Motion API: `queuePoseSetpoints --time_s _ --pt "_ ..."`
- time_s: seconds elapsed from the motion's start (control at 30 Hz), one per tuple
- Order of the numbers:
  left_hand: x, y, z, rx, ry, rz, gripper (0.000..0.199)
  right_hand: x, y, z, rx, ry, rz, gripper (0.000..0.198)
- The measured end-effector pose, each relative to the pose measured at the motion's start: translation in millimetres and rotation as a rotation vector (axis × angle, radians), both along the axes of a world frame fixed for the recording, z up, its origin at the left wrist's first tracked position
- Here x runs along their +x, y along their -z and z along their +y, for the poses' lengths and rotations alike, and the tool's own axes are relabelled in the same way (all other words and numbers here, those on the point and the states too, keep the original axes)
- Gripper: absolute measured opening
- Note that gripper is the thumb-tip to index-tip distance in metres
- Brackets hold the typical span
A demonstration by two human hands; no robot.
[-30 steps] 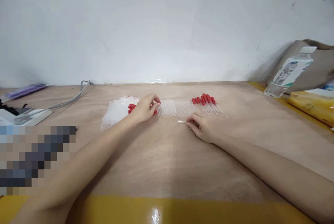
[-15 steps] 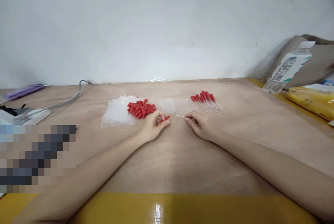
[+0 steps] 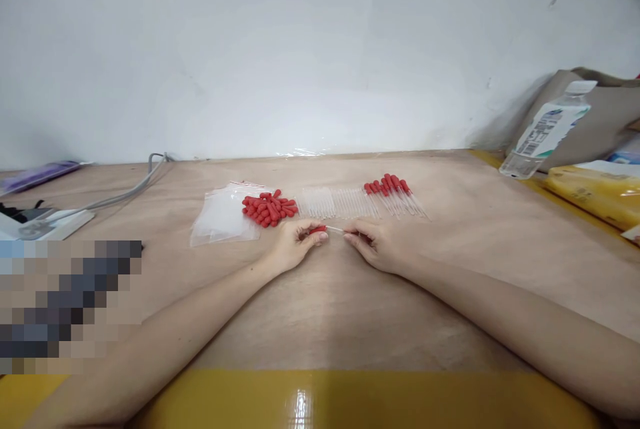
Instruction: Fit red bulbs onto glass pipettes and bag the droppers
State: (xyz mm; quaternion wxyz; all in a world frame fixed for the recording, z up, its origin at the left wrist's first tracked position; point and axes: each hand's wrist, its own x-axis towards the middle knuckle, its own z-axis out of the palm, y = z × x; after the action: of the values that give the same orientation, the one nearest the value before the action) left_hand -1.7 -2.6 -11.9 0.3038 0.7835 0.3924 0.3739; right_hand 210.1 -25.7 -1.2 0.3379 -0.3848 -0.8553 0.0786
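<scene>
Through the head camera I have both hands meeting over the middle of the table (image 3: pixel 320 316), low and close to its surface. The left hand (image 3: pixel 294 242) pinches a red bulb (image 3: pixel 317 230) between thumb and fingers, its mouth turned toward the right. The right hand (image 3: pixel 374 244) grasps a clear tube (image 3: pixel 335 229) by its far part, so a thin length juts out leftward; I take it that this grip leaves the end free to line up with the bulb. Tube and bulb lie nearly on one line and look to be touching at the bulb's mouth, though I cannot tell whether the end sits inside.

The layout seems sorted for short reaches: the pile of red bulbs (image 3: pixel 270 208) lies just beyond the left hand, partly over the plastic bags (image 3: pixel 220 219), while a row of clear tubes (image 3: pixel 343 203) lies side by side beyond the gap between the hands. The red-capped tubes (image 3: pixel 393 188) rest together past the right hand, probably to keep them apart from the bare ones.

Both forearms slant inward from the lower corners, wrists low, fingers curled, thumbs toward each other, a pose that I judge steadies the small parts
</scene>
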Motion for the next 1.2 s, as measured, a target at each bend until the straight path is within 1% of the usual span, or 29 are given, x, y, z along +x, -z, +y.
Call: queuePoseSetpoints --time_s 0.17,0.3,0.4,0.5,0.57,0.63,0.8,0.87,1.03,1.13,1.2 --pt "0.0 -0.5 -1.6 -0.03 0.065 -0.008 0.02 3.8 8.5 11.2 -0.078 -0.15 0.114 0.02" --pt "0.3 -0.1 -4.1 -0.042 0.106 -0.004 0.018 7.0 7.0 14.9 -0.152 -0.182 0.122 0.017" --pt "0.7 -3.2 -7.3 -0.021 0.131 0.062 0.019 8.7 3.6 15.6 -0.203 -0.206 0.098 0.017" --pt "0.9 -7.1 -9.3 0.017 0.157 0.121 0.021 10.7 3.0 18.1 -0.216 -0.234 0.075 0.017" --pt "0.9 -7.9 -9.2 0.038 0.174 0.148 0.022 11.9 3.3 19.5 -0.202 -0.242 0.051 0.018" --pt "1.1 -7.2 -8.5 0.044 0.174 0.164 0.023 12.0 3.0 18.7 -0.159 -0.223 0.01 0.019" --pt "2.5 -4.0 -8.9 0.08 0.088 0.192 0.021 6.8 2.4 7.3 0.09 -0.042 -0.132 0.021" --pt "2.8 -3.9 -9.8 0.107 0.05 0.194 0.019 4.8 3.4 3.8 0.14 -0.007 -0.14 0.022" --pt "2.3 -5.6 -8.9 0.1 -0.002 0.155 0.021 6.4 1.7 3.5 0.116 -0.055 -0.129 0.024" --pt "1.9 -6.2 -6.8 0.067 -0.04 0.137 0.024 8.7 -2.1 3.6 0.116 -0.011 -0.123 0.02" --pt "1.8 -5.8 -5.7 0.055 -0.042 0.129 0.023 9.3 -2.9 3.6 0.128 0.018 -0.13 0.018"
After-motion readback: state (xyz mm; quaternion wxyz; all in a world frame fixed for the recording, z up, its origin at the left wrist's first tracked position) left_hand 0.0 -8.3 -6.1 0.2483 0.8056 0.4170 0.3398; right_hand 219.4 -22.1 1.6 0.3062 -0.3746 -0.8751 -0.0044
